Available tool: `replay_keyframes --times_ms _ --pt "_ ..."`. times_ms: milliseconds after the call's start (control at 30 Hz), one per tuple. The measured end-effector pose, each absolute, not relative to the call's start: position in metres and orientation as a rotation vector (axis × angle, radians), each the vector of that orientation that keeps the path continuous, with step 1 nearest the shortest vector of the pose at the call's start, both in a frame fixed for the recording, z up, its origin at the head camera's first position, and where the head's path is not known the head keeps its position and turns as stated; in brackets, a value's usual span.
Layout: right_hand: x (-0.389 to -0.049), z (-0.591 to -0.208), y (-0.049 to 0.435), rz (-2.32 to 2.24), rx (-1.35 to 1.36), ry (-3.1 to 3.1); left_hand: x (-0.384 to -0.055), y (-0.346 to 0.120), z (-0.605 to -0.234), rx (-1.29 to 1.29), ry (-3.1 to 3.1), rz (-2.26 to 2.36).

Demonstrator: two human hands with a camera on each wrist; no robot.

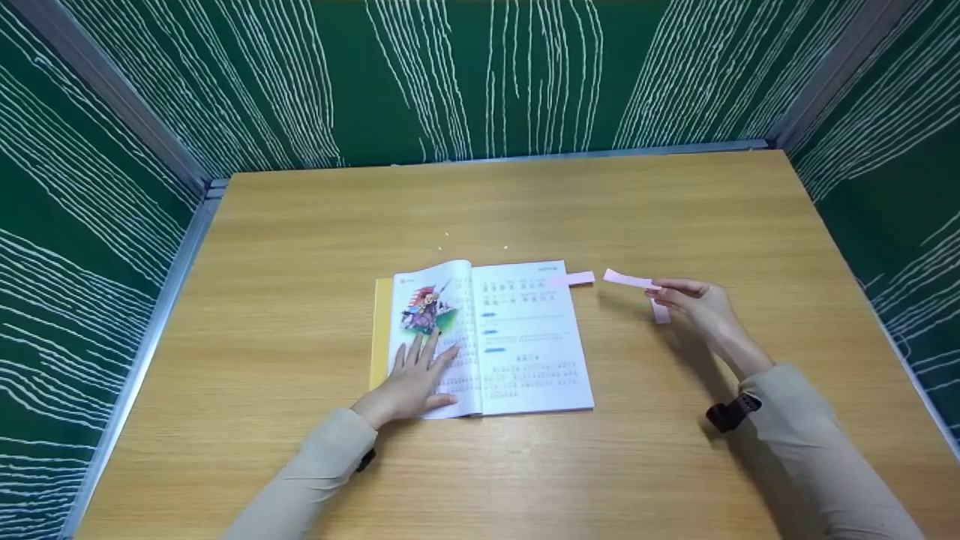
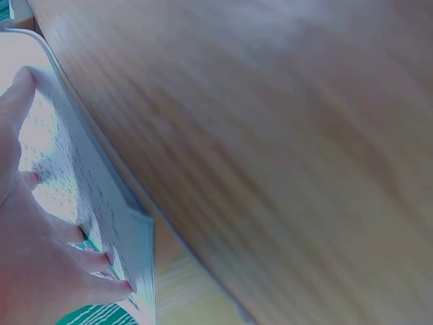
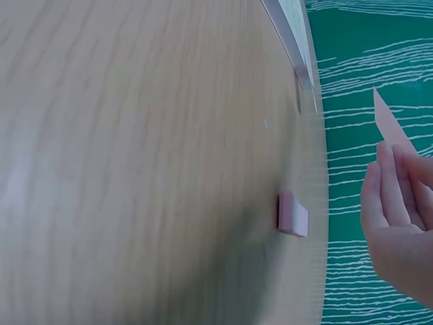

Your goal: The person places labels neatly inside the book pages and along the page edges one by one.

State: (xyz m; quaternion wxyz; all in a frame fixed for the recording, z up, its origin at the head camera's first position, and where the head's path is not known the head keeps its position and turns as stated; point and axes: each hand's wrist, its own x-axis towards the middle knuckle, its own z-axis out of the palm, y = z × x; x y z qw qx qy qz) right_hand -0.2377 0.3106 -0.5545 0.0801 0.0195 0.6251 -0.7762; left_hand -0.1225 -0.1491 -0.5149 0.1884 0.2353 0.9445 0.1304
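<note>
An open book [image 1: 529, 337] lies on the table, its left page carrying a colour picture of a figure. Spread fingers of my left hand [image 1: 411, 382] rest on that left page; the left wrist view shows the same hand [image 2: 47, 250] flat on the paper. My right hand [image 1: 697, 307] pinches a pink sticky note strip [image 1: 627, 279] between thumb and fingers, raised over the table right of the book. Below that hand lies a pad of pink sticky notes [image 1: 661, 312], also visible in the right wrist view as a small pink block [image 3: 291, 215]. Another pink sticky note [image 1: 581, 278] juts from the right page's upper edge.
The wooden table [image 1: 300, 225] extends around the book. Tiny white scraps [image 1: 505, 247] lie beyond it. A yellow cover edge [image 1: 381, 330] shows at the book's left. Green panels with white wavy lines [image 1: 525, 75] stand behind and on both sides.
</note>
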Motion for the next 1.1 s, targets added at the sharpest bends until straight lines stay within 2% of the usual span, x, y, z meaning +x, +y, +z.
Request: replay_keyframes --times_ms 233,633,867,1100 --pt "-0.239 -0.557 0.304 -2.348 -0.081 1.832 -0.123 -0.149 -0.513 0.673 2.670 0.349" --pt "-0.234 -0.544 0.282 -2.283 -0.003 1.886 -0.123 -0.149 -0.511 0.690 2.672 0.352" --pt "-0.243 -0.556 0.275 -2.248 0.032 1.933 -0.123 -0.148 -0.511 0.680 2.671 0.344" --pt "-0.235 -0.531 0.261 -2.262 -0.049 1.821 -0.123 -0.149 -0.509 0.671 2.664 0.346"
